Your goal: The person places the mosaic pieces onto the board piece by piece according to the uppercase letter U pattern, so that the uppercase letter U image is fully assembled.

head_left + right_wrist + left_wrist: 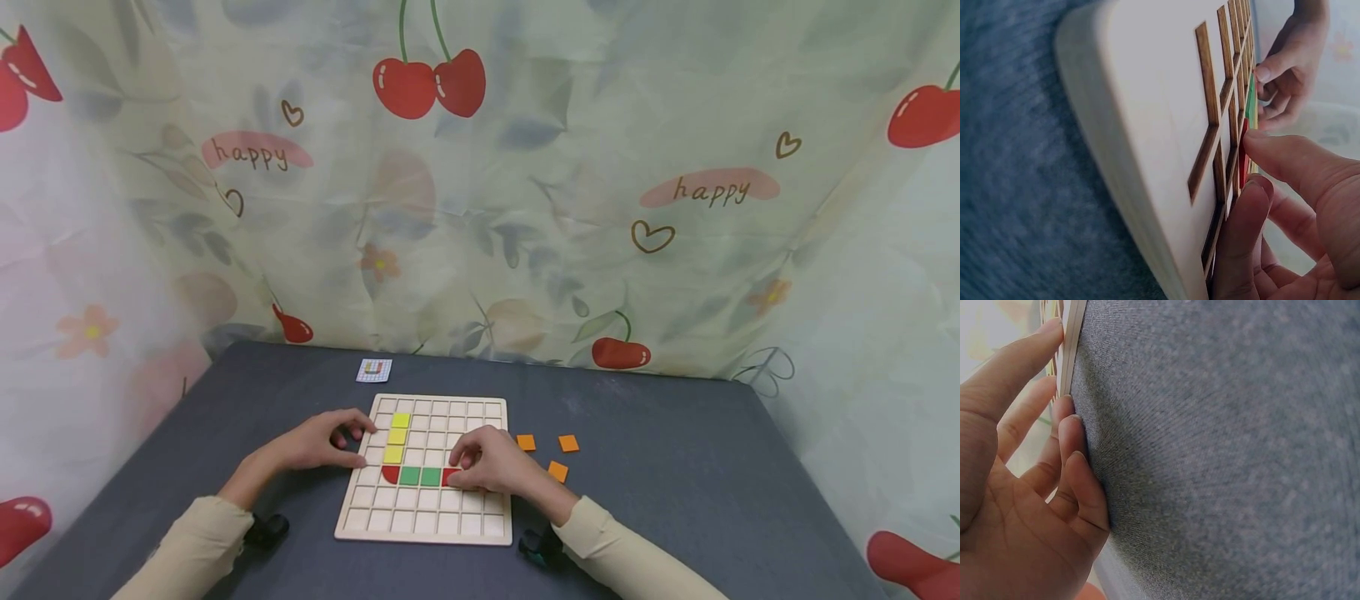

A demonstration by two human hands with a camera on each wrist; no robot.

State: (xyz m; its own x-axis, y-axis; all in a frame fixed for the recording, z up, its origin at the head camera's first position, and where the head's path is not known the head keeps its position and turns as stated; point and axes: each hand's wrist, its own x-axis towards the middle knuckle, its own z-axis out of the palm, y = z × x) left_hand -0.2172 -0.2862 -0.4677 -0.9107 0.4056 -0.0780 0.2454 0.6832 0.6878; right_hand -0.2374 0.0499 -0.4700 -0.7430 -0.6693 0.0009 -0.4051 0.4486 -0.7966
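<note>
A pale wooden grid board point(427, 523) lies on the dark table. My left hand point(322, 440) rests at its left side, thumb and fingertips at the edge, fingers loosely bent. Over the board's right half, my right hand point(491, 460) pinches a red tile point(448, 476) between thumb and forefinger; the fingers partly cover it. In the right wrist view this red tile point(1244, 153) sits at the grid's surface, under the thumb tip. To its left in the same row are two green tiles point(409, 476) and a red tile with a rounded corner point(390, 474). Three yellow tiles point(397, 436) form a column above.
Three loose orange tiles point(558, 472) lie right of the board, near my right wrist. A small card with a coloured grid pattern point(373, 370) lies behind the board. A patterned curtain point(510, 250) stands along the table's back edge.
</note>
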